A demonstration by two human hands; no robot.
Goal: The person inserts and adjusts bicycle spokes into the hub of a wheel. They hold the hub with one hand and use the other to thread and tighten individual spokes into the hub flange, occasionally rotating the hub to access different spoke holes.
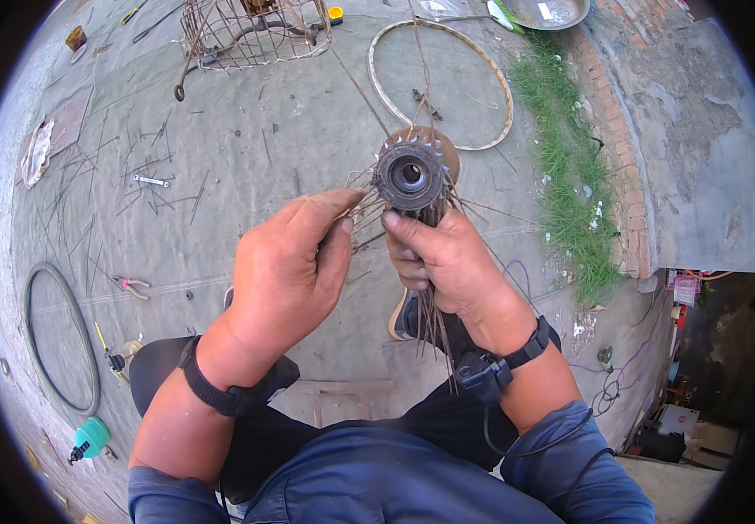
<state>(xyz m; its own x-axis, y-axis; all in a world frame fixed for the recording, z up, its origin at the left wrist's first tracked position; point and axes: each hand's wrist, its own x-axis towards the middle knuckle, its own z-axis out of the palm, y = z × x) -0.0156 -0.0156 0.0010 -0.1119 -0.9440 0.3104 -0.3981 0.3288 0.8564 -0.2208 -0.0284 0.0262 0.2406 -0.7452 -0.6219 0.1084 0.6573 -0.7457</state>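
Observation:
Upright in front of me stands a bicycle wheel hub [411,176] with a toothed sprocket around its dark, greasy core and a rusty disc behind it. My right hand [456,258] is closed around the hub just under the sprocket. A bundle of thin rusty spokes [432,319] hangs down below that hand, and other spokes fan out to both sides. On the hub's left, my left hand [295,253] pinches the thin spokes between thumb and fingers; how many it holds is hard to see.
A bare wheel rim [510,83] and a wire basket [255,39] lie ahead. Leftward are loose spokes, a wrench [151,181], pliers [133,286], a tyre [32,323] and a green bottle [91,437]. Grass [569,183] and a brick edge [626,192] run along the right.

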